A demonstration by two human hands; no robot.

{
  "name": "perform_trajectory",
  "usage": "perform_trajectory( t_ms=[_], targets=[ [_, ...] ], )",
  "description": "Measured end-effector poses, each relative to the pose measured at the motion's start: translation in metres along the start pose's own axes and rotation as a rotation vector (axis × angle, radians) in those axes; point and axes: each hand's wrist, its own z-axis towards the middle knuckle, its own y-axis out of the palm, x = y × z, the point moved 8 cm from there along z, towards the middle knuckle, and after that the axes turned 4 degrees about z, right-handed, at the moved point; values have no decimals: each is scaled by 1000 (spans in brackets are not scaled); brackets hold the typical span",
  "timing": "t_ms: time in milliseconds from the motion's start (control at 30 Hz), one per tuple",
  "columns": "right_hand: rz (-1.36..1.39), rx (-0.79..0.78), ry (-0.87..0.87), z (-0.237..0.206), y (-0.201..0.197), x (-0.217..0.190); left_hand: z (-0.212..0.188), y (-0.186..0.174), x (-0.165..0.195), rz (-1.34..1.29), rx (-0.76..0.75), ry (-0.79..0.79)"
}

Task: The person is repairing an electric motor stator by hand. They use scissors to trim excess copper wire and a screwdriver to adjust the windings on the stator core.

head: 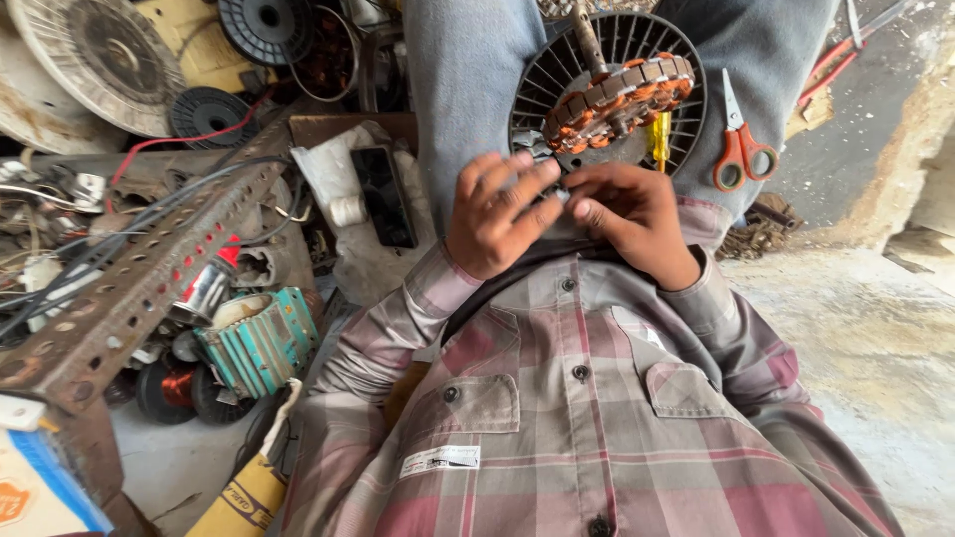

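The fan stator [619, 99], a ring of copper coils on a rusty shaft, rests in the person's lap just above both hands, backed by a black slotted fan cover [557, 75]. Judging from the many orange-brown coils already seated around the ring, the winding looks well advanced, while the near edge, where the fingers meet, seems to be the part in hand; how many slots remain cannot be told. The left hand [492, 214] is curled, its fingertips pinched toward the lower rim of the stator. The right hand [637, 219] is closed likewise, thumb and forefinger pressed together against the same spot; whatever fine piece they pinch is hidden. Red-handled scissors [738, 149] lie just right of the right hand.
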Motion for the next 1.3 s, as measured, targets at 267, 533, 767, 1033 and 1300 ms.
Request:
perform_trajectory(
  t_ms=[267, 533, 767, 1033, 1300],
  targets=[
    [443, -209, 124, -7, -8, -1, 16, -4, 11, -411, 67, -5],
    [-259, -98, -623, -16, -12, -81, 19, 29, 12, -858, 143, -520],
    [-455, 100, -740, 8, -43, -112, 40, 43, -30, -786, 258, -612],
    [-671, 60, -814, 23, -51, -129, 53, 41, -26, -819, 135, -518],
    [-712, -173, -778, 29, -46, -125, 62, 47, -36, -1085, 89, -614]
  ],
)
